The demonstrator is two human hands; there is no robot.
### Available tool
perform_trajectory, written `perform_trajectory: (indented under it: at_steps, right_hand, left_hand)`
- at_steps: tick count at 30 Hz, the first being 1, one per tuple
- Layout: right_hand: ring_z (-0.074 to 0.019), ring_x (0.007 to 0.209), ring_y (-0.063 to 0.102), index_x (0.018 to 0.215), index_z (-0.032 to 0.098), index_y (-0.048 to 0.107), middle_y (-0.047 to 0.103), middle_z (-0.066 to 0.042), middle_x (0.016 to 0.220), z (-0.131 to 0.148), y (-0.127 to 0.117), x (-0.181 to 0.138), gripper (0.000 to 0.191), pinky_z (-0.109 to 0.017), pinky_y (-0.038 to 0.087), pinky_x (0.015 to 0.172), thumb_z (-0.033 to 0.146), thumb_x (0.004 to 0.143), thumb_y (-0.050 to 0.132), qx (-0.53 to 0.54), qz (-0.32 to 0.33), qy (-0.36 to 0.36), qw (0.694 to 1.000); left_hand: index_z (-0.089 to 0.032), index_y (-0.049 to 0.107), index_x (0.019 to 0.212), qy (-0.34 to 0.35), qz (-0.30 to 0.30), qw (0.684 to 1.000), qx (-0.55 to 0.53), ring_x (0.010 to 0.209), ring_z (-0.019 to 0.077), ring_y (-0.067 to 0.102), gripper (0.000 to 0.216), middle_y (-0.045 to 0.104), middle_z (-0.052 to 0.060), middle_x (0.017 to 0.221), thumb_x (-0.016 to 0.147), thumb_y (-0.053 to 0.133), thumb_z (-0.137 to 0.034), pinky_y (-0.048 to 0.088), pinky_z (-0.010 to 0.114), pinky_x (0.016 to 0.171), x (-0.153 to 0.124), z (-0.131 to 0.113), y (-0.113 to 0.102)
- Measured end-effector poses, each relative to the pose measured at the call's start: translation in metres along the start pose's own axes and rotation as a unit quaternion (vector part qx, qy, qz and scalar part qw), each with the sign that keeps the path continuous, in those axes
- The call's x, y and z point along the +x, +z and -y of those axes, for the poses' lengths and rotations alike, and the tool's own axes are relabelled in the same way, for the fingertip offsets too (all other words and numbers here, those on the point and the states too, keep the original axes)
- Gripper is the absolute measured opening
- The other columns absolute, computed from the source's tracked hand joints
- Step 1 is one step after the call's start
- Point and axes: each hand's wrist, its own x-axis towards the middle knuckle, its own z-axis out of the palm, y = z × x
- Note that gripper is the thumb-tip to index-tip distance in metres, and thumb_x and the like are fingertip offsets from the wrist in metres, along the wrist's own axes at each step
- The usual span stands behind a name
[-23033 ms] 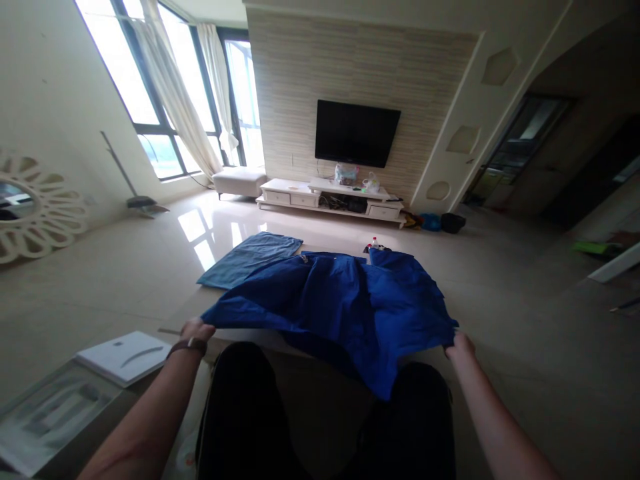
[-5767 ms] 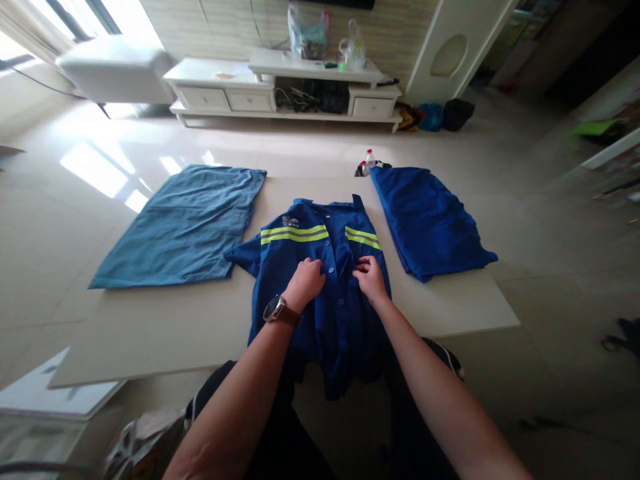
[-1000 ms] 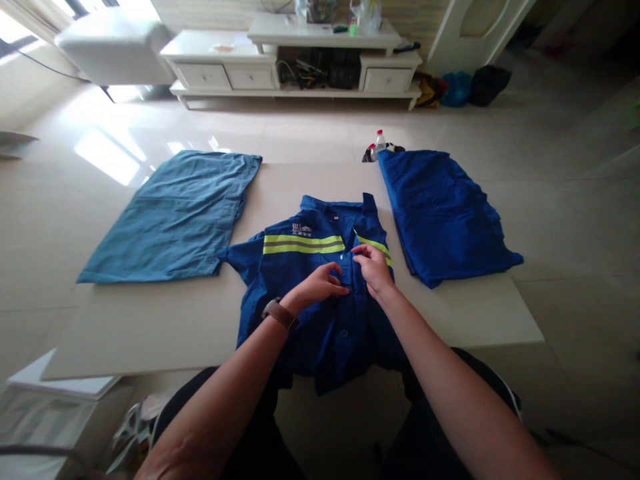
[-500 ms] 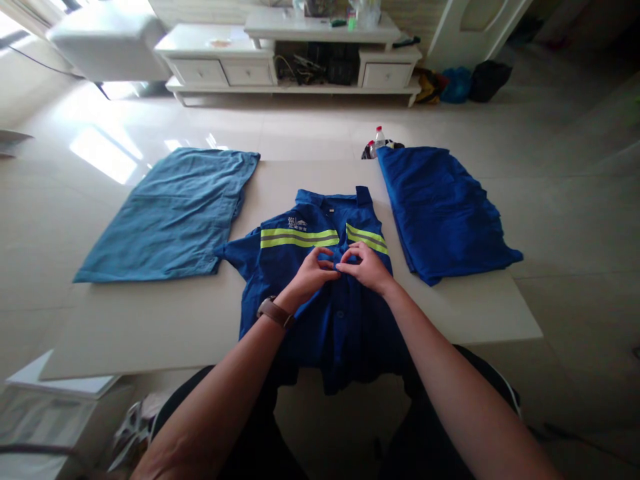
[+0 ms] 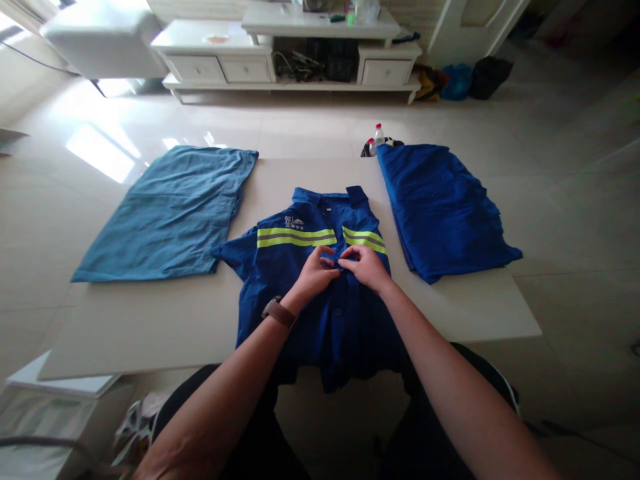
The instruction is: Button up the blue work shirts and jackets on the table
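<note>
A dark blue work shirt (image 5: 280,267) with yellow-green reflective stripes lies front up on the white table (image 5: 165,320), its hem hanging over the near edge. My left hand (image 5: 315,272), with a brown watch on the wrist, and my right hand (image 5: 364,265) meet at the shirt's front placket just below the stripes. Both pinch the cloth there, fingertips touching. The button under them is hidden.
A light blue folded garment (image 5: 170,210) lies on the table's left, a dark blue one (image 5: 440,207) on its right. A small bottle (image 5: 379,135) stands at the far edge. A white TV cabinet (image 5: 285,47) is beyond. A white board (image 5: 55,383) sits low left.
Over the last second my hands closed together on the placket under the stripes. Earlier they worked lower on the shirt front; long before, I held the spread blue cloth by its corners.
</note>
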Motion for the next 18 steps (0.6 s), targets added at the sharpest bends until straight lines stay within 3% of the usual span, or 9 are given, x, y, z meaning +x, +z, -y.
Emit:
perform_trajectory:
  at_steps: [5, 8, 13, 18]
  right_hand:
    - [-0.019, 0.082, 0.066, 0.079, 0.022, 0.072, 0.073, 0.0, 0.084, 0.0027, -0.0006, 0.0004, 0.009, -0.032, 0.051, 0.081, 0.024, 0.07, 0.072, 0.035, -0.003, 0.006, 0.999]
    - [-0.0189, 0.083, 0.066, 0.079, 0.022, 0.07, 0.073, -0.001, 0.084, 0.0042, -0.0009, 0.0001, 0.009, -0.033, 0.051, 0.083, 0.029, 0.077, 0.066, 0.039, -0.04, 0.01, 0.998]
    - [-0.0187, 0.078, 0.063, 0.078, 0.022, 0.069, 0.07, -0.001, 0.08, 0.0033, -0.0036, -0.0012, 0.005, -0.031, 0.049, 0.076, 0.024, 0.075, 0.064, -0.035, -0.087, 0.015, 0.995]
    - [-0.0192, 0.078, 0.065, 0.085, 0.022, 0.075, 0.072, -0.002, 0.085, -0.0017, -0.004, -0.0022, 0.029, -0.032, 0.05, 0.077, 0.008, 0.067, 0.058, -0.081, -0.068, 0.036, 0.994]
  left_hand:
    - [-0.018, 0.053, 0.099, -0.034, 0.022, 0.999, -0.02, 0.058, 0.0081, 0.055, 0.038, 0.062, -0.006, 0.066, 0.071, 0.077, -0.011, 0.039, 0.02, 0.058, 0.0004, 0.0058, 0.0015]
    - [-0.017, 0.056, 0.096, -0.028, 0.051, 0.998, -0.026, 0.058, 0.0081, 0.056, 0.035, 0.063, -0.005, 0.066, 0.071, 0.08, -0.015, 0.039, 0.02, 0.059, 0.0011, 0.004, -0.0009]
    - [-0.016, 0.059, 0.09, -0.04, 0.105, 0.993, 0.031, 0.057, 0.0092, 0.058, 0.03, 0.061, -0.006, 0.063, 0.07, 0.08, -0.011, 0.042, 0.021, 0.058, -0.0016, -0.0003, -0.0047]
    - [-0.018, 0.055, 0.086, -0.102, 0.165, 0.975, 0.105, 0.055, 0.0124, 0.061, 0.026, 0.061, -0.004, 0.062, 0.072, 0.075, -0.01, 0.048, 0.024, 0.057, -0.0086, 0.0038, -0.0015]
